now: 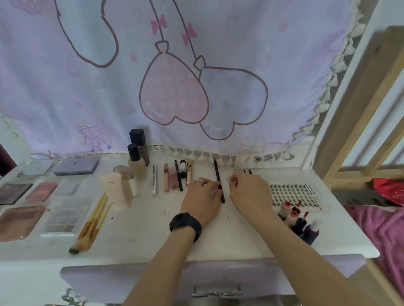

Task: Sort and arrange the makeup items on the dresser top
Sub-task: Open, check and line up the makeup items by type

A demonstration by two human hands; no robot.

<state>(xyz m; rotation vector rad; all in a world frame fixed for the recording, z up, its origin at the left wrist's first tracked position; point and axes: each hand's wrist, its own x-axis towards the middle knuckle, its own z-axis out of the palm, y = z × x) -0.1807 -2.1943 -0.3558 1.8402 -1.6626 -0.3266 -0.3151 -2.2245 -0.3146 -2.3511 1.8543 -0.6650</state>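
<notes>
On the white dresser top (154, 237) my left hand (203, 198), with a ring and a black wristband, rests palm down, its fingers on a long black pencil (217, 173) that lies pointing away from me. My right hand (248, 192) is just right of the pencil, fingers curled, pinching something small that I cannot make out. A row of slim items lies left of my hands: a silver pen (154, 180), a pink lip tube (166, 180), a black liner (178, 176) and small tubes (190, 171). Thin dark tips (246, 172) show beyond my right hand.
Palettes (14, 222) and a blush (42, 191) lie at left, with brushes (92, 223), a pink tube (114, 190) and foundation bottles (137, 162). A lash tray (294, 191) and small bottles (296, 220) stand at right. A curtain (166, 71) hangs behind. A bed (398, 234) is right.
</notes>
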